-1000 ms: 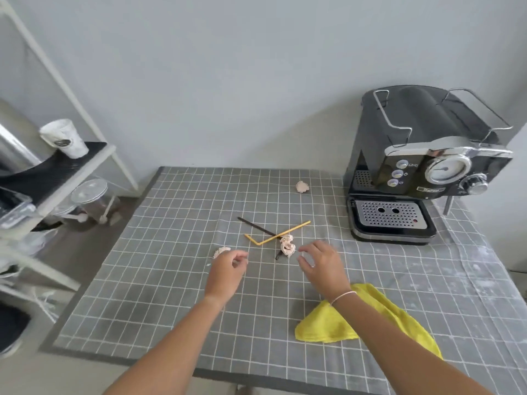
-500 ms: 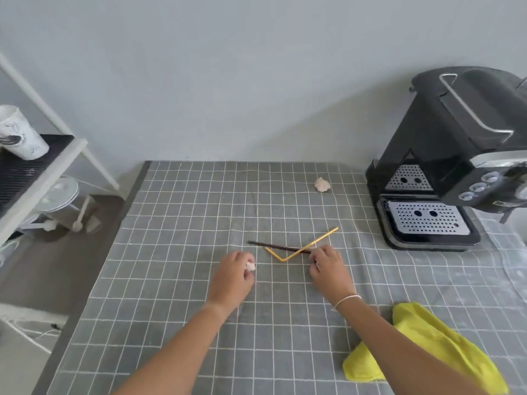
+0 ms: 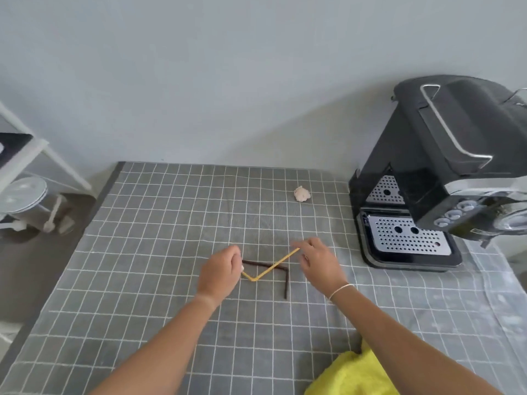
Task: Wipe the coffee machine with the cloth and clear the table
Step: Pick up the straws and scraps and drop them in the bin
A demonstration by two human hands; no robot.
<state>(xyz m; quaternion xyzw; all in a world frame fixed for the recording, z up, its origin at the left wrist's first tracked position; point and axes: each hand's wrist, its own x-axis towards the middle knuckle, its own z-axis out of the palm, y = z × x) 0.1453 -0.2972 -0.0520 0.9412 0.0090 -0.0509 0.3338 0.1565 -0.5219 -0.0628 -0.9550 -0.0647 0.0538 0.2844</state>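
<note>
My left hand (image 3: 219, 273) is curled shut, with a pale paper scrap just showing at its fingertips, next to the near end of a bent yellow straw (image 3: 273, 265). My right hand (image 3: 316, 260) pinches the far end of that straw. A bent dark brown straw (image 3: 286, 280) lies on the table under it, between both hands. Another crumpled paper ball (image 3: 301, 193) sits farther back. The black coffee machine (image 3: 427, 178) stands at the right. The yellow cloth (image 3: 353, 374) lies at the near edge under my right forearm.
A grey checked tablecloth (image 3: 142, 252) covers the table, which ends at the wall behind. A white shelf frame (image 3: 25, 155) stands to the left, with a lidded clear container (image 3: 22, 198) on the floor below it.
The view has swung left and closer. Both hands moved forward; the scraps near the straws are gone from the table. My right hand went from the scrap to the yellow straw's end.
</note>
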